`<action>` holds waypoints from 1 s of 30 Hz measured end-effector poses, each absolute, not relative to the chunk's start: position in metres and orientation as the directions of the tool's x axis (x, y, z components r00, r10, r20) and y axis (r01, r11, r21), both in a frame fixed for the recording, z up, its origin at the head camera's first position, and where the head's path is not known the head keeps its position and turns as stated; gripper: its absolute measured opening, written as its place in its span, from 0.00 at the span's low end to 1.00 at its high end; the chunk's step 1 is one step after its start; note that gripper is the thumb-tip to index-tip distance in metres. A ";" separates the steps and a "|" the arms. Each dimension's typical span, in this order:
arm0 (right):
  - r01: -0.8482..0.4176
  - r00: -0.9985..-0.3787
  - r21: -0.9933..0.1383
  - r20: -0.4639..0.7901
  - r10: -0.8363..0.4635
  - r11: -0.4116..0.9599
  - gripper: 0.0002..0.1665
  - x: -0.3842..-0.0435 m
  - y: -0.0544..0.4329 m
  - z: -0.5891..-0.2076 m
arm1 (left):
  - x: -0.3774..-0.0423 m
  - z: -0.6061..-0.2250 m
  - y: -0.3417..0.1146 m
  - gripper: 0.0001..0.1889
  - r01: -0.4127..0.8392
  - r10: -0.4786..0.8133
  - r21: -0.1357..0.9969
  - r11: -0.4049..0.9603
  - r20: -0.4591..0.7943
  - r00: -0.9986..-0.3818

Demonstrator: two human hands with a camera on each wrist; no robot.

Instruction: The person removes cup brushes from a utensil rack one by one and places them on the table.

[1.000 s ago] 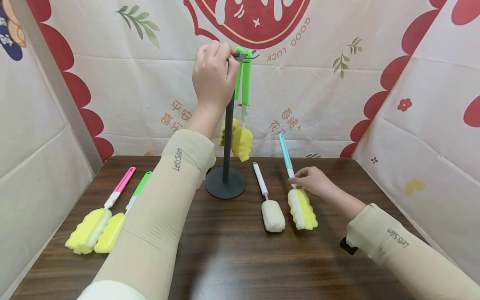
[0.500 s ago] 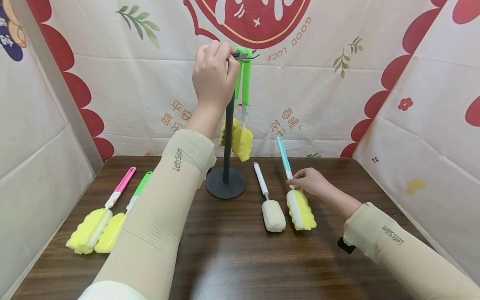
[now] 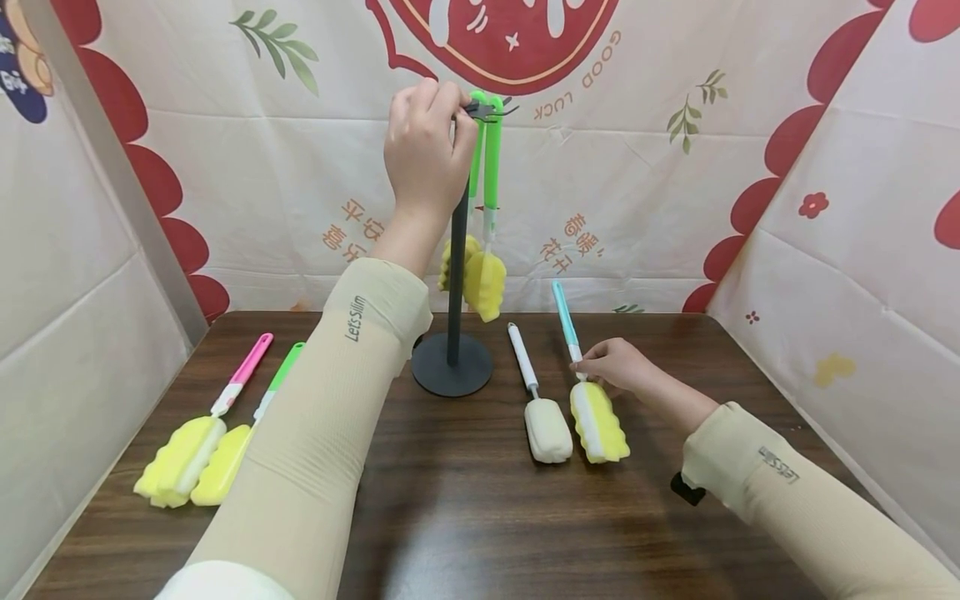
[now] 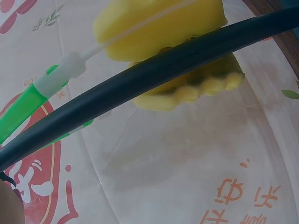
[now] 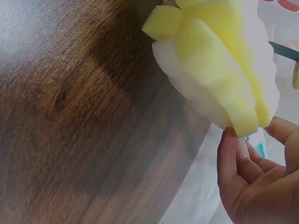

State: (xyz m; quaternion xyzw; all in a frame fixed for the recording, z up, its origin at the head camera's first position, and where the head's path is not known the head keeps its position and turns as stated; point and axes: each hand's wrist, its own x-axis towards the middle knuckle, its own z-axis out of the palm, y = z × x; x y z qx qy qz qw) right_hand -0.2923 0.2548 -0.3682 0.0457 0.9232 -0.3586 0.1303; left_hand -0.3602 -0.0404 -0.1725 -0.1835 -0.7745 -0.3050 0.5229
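Observation:
My left hand (image 3: pixel 427 150) grips the top of a black hanging stand (image 3: pixel 455 287), beside its hooks. Two green-handled sponge brushes (image 3: pixel 491 167) hang there, yellow heads down; in the left wrist view their yellow sponge heads (image 4: pixel 163 32) lie behind the dark pole. At the right, my right hand (image 3: pixel 618 365) pinches the neck of a blue-handled sponge brush (image 3: pixel 600 425) between thumb and fingers. Its yellow and white head points toward me, and its handle leans up toward the back. The right wrist view shows the sponge head (image 5: pixel 219 70) over the table, fingertips right at its base.
A white sponge brush (image 3: pixel 547 429) lies between the stand and my right hand. On the left lie a pink-handled sponge brush (image 3: pixel 180 458) and another green-handled one (image 3: pixel 225 467), partly hidden by my left sleeve. A printed cloth (image 3: pixel 637 208) encloses the wooden table (image 3: pixel 480 533).
My right hand and the blue-handled brush have shifted slightly left, and the handle's tip has sunk a little. My left hand stays on the stand.

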 end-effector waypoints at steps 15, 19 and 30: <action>0.215 -0.950 -0.630 -0.312 0.010 0.746 0.22 -0.296 0.255 -0.378 | -0.359 -0.172 -0.041 0.15 0.587 -0.020 0.261 0.766 0.923 -0.384; 0.211 -0.948 -0.605 -0.319 0.009 0.768 0.23 -0.297 0.253 -0.380 | -0.358 -0.172 -0.042 0.15 0.590 -0.014 0.246 0.769 0.929 -0.369; 0.229 -0.940 -0.597 -0.339 0.017 0.769 0.19 -0.296 0.250 -0.381 | -0.357 -0.171 -0.038 0.14 0.614 -0.038 0.265 0.743 0.933 -0.357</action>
